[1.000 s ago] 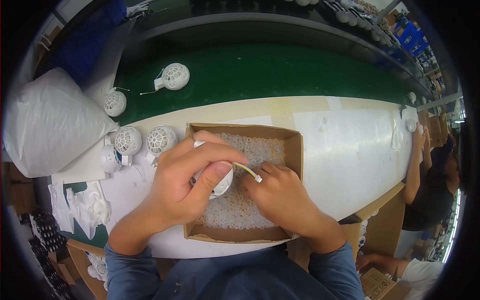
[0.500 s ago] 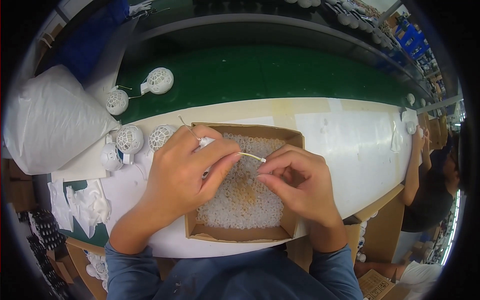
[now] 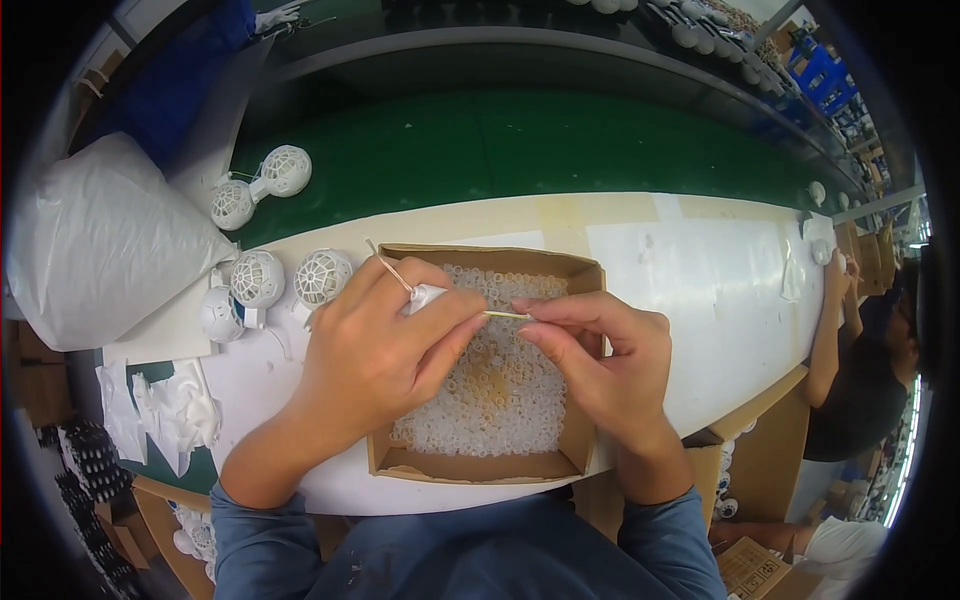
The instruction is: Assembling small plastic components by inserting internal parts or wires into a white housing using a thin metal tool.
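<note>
My left hand (image 3: 385, 335) is closed around a white plastic part (image 3: 425, 296), most of it hidden by the fingers. A thin wire (image 3: 376, 252) sticks up from its far side. Between my hands a short light yellow cable (image 3: 505, 315) stretches nearly straight from the left thumb and forefinger. My right hand (image 3: 615, 350) pinches the cable's end, where the small white connector is now mostly covered by thumb and forefinger. Both hands hover over a cardboard box (image 3: 585, 440) holding many small translucent rings (image 3: 480, 425).
White openwork balls (image 3: 257, 278) sit on the table left of the box. Beyond, a pair of similar balls (image 3: 287, 171) rests on the green belt (image 3: 480, 140). A big white plastic bag (image 3: 110, 245) fills the left. A co-worker (image 3: 860, 370) is at the right.
My right fingertips have closed over the connector, and the cable now lies straighter. On the green belt the far ball has moved left, nearer the other one.
</note>
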A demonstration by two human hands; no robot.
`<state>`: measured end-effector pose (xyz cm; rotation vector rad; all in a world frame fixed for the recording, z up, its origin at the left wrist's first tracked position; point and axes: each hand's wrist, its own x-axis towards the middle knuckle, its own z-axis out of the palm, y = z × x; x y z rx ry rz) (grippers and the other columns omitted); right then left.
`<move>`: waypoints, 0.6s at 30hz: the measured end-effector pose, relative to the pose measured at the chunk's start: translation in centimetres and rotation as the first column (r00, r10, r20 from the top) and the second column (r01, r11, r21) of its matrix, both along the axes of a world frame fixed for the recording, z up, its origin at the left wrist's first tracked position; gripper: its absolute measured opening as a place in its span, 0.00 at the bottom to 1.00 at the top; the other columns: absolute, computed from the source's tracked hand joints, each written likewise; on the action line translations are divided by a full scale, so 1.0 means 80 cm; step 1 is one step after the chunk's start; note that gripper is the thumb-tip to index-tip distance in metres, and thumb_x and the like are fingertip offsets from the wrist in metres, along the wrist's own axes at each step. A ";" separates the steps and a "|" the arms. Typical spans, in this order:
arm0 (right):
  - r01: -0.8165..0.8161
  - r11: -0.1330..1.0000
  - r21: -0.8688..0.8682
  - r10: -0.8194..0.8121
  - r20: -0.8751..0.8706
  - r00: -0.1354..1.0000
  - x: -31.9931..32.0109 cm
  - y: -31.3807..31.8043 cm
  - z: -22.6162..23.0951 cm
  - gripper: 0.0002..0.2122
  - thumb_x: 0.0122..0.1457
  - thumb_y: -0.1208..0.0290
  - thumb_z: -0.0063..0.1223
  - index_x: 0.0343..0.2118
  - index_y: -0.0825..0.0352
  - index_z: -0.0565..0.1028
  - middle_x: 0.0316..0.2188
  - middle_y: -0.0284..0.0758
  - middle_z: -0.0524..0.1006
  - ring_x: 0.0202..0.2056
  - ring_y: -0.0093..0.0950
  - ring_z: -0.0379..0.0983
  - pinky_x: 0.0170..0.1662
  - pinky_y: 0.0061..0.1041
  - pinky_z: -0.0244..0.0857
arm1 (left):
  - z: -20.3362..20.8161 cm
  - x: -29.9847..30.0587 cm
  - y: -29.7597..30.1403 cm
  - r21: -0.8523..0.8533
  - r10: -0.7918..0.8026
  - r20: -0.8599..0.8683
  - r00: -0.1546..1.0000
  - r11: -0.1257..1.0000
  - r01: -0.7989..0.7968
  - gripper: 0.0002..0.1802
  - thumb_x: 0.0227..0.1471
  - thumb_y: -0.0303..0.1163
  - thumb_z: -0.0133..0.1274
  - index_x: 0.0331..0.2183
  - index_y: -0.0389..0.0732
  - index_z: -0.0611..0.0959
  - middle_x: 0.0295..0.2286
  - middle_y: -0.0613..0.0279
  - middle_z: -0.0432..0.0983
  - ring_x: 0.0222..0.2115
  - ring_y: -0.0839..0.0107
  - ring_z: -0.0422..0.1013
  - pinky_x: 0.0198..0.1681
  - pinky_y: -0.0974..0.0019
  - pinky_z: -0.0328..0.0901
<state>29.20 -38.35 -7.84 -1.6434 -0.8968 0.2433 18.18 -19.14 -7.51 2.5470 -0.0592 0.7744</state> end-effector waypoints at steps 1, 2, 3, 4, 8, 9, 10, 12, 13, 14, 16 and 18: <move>0.009 1.000 -0.026 -0.008 0.019 1.000 0.000 0.000 0.002 0.08 0.55 0.84 0.65 0.38 0.71 0.82 0.34 0.38 0.86 0.25 0.13 0.74 0.24 0.11 0.61 | 0.000 0.000 0.000 0.000 0.000 0.000 1.000 1.000 0.000 0.07 0.45 0.24 0.66 0.31 0.43 0.86 0.30 0.60 0.76 0.29 0.62 0.74 0.29 0.62 0.68; 0.018 0.999 -0.051 -0.016 0.038 0.999 0.000 0.000 0.004 0.08 0.55 0.84 0.65 0.38 0.71 0.83 0.34 0.38 0.86 0.26 0.14 0.74 0.25 0.12 0.62 | 0.001 -0.001 -0.001 -0.011 -0.015 -0.012 1.000 1.000 0.015 0.08 0.45 0.24 0.66 0.32 0.43 0.86 0.30 0.60 0.76 0.29 0.61 0.74 0.30 0.62 0.68; 0.027 0.997 -0.076 -0.022 0.057 0.998 0.000 0.000 0.004 0.08 0.55 0.83 0.65 0.38 0.71 0.83 0.34 0.38 0.85 0.26 0.14 0.74 0.26 0.12 0.62 | 0.001 -0.002 -0.001 -0.023 -0.030 -0.024 0.999 0.999 0.029 0.09 0.44 0.25 0.67 0.33 0.42 0.86 0.30 0.59 0.76 0.29 0.60 0.74 0.31 0.62 0.68; 0.026 0.997 -0.075 -0.022 0.057 0.998 0.001 0.001 0.004 0.08 0.55 0.83 0.65 0.38 0.71 0.83 0.34 0.38 0.85 0.26 0.14 0.74 0.26 0.12 0.62 | 0.001 -0.002 -0.001 -0.035 -0.044 -0.036 0.998 0.998 0.043 0.11 0.44 0.25 0.67 0.34 0.41 0.86 0.30 0.59 0.76 0.30 0.59 0.74 0.31 0.62 0.69; -0.084 0.996 -0.032 0.087 0.143 0.986 0.005 0.004 0.002 0.07 0.53 0.83 0.65 0.36 0.71 0.83 0.34 0.39 0.84 0.30 0.18 0.75 0.30 0.16 0.65 | -0.005 -0.001 0.004 -0.221 -0.192 -0.016 0.981 0.958 0.184 0.30 0.40 0.30 0.73 0.46 0.39 0.80 0.33 0.56 0.76 0.32 0.58 0.75 0.35 0.61 0.70; -0.085 0.996 -0.039 0.089 0.101 0.991 0.003 0.002 0.005 0.07 0.53 0.83 0.65 0.36 0.71 0.83 0.34 0.39 0.84 0.31 0.20 0.75 0.32 0.18 0.66 | -0.004 -0.002 0.002 -0.221 -0.192 -0.015 0.981 0.958 0.184 0.30 0.40 0.30 0.73 0.46 0.39 0.80 0.33 0.56 0.76 0.32 0.58 0.75 0.35 0.61 0.70; -0.088 0.995 -0.045 0.091 0.058 0.994 0.000 0.000 0.008 0.07 0.53 0.84 0.65 0.36 0.71 0.83 0.33 0.39 0.83 0.33 0.22 0.75 0.33 0.19 0.66 | -0.001 -0.005 -0.002 -0.325 -0.222 -0.032 0.975 0.924 0.200 0.33 0.40 0.32 0.73 0.50 0.40 0.78 0.34 0.56 0.76 0.34 0.56 0.75 0.37 0.60 0.70; -0.092 0.994 -0.052 0.093 0.015 0.996 -0.002 -0.001 0.008 0.08 0.52 0.84 0.65 0.36 0.72 0.83 0.33 0.39 0.83 0.34 0.24 0.76 0.35 0.20 0.67 | 0.003 -0.008 -0.009 -0.521 -0.285 -0.055 0.957 0.826 0.216 0.41 0.41 0.35 0.74 0.56 0.42 0.74 0.38 0.57 0.76 0.37 0.54 0.75 0.42 0.58 0.71; -0.086 0.996 -0.014 0.086 0.002 0.996 -0.003 -0.001 0.006 0.08 0.53 0.83 0.66 0.36 0.70 0.83 0.32 0.38 0.82 0.33 0.25 0.76 0.33 0.20 0.67 | 0.002 -0.007 -0.011 -0.522 -0.284 -0.055 0.957 0.825 0.215 0.41 0.41 0.35 0.74 0.56 0.42 0.74 0.38 0.57 0.76 0.37 0.54 0.75 0.42 0.58 0.71; -0.079 0.997 0.023 0.079 -0.011 0.997 -0.003 -0.001 0.003 0.08 0.53 0.82 0.66 0.36 0.69 0.83 0.30 0.37 0.82 0.31 0.26 0.76 0.31 0.21 0.68 | 0.001 -0.005 -0.012 -0.514 -0.324 -0.054 0.945 0.820 0.252 0.44 0.40 0.36 0.74 0.58 0.42 0.71 0.41 0.55 0.76 0.39 0.53 0.75 0.44 0.58 0.71; -0.072 0.996 0.060 0.074 -0.022 0.997 -0.004 0.001 0.001 0.08 0.53 0.80 0.66 0.36 0.68 0.83 0.29 0.36 0.81 0.30 0.27 0.76 0.29 0.21 0.68 | -0.001 -0.003 -0.013 -0.494 -0.402 -0.051 0.914 0.806 0.326 0.50 0.39 0.37 0.75 0.62 0.43 0.67 0.47 0.53 0.75 0.42 0.51 0.75 0.48 0.57 0.71; -0.111 0.990 0.090 0.109 0.018 0.994 -0.003 0.005 0.000 0.08 0.53 0.81 0.66 0.37 0.69 0.83 0.29 0.36 0.81 0.31 0.26 0.77 0.30 0.20 0.68 | -0.001 -0.004 -0.016 -0.464 -0.403 -0.057 0.913 0.821 0.333 0.53 0.37 0.37 0.77 0.61 0.41 0.66 0.48 0.50 0.74 0.43 0.52 0.76 0.47 0.57 0.71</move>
